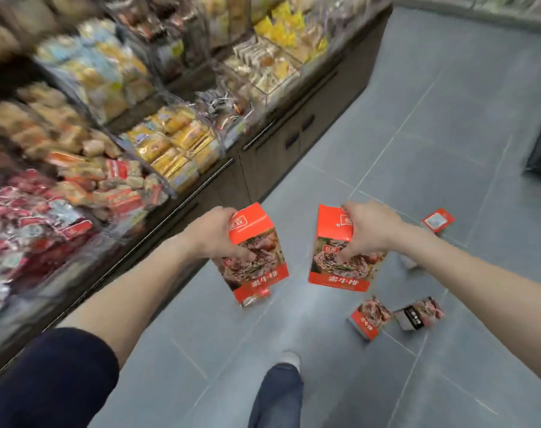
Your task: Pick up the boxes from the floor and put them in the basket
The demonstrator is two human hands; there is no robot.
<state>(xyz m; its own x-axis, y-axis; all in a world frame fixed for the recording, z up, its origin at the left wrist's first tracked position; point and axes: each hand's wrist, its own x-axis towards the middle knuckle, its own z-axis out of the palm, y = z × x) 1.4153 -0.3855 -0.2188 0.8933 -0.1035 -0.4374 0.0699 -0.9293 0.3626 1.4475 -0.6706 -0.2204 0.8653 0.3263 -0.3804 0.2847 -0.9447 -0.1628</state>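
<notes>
My left hand (pixel 220 239) grips one red box (pixel 257 242) by its upper part, thumb across the printed front and fingers curled round the far side. My right hand (pixel 368 230) grips a second red box (pixel 334 239) the same way, from its right side, with the fingertips on the food picture. Both boxes are held upright, slightly tilted, side by side and apart, in the air above the floor (pixel 448 134).

Three more boxes are on the grey tiled floor. A small red box (pixel 369 318) lies tilted below my right forearm. A dark-sided box (pixel 419 313) lies just beside it to the right. A far box (pixel 437 219), red with a white label, sits beyond my right wrist. Something pale shows at the edge of my right forearm; I cannot tell what it is.

Shelves (pixel 108 134) packed with wrapped snacks run along my left, with dark cabinet doors (pixel 294 140) below them. That side is blurred. My jeans leg (pixel 278 396) and pale shoe (pixel 291 359) stand on the tiles below the hands. A dark sleeve (pixel 47 381) covers my upper left arm.
</notes>
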